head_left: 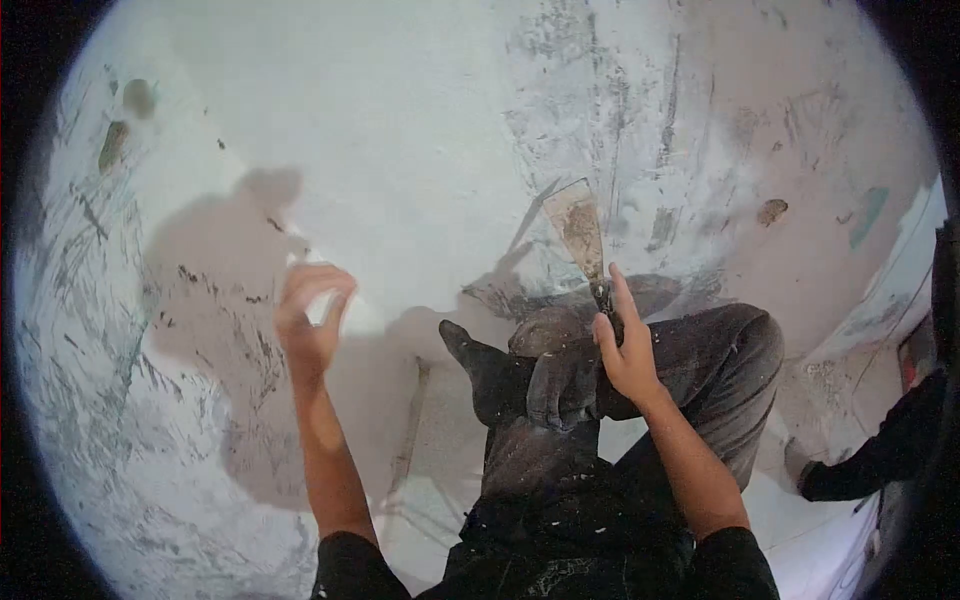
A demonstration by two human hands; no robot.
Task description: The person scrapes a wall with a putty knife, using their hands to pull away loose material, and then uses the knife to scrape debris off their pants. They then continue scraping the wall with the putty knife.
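Head view, one putty knife [578, 228] gripped in right hand [626, 352], left hand [308, 322] curled at wall [400, 120], hold unclear

Looks like a room mid-renovation: scraped, patchy plaster wall [400, 150] from 9 to 3 o'clock, putty-caked scraper [578, 232] around 1, dusty trousers [700, 360] at 5.

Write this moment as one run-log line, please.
left hand: curled near wall, hold unclear | right hand: grips putty knife, blade at wall | another person's sleeve: far right
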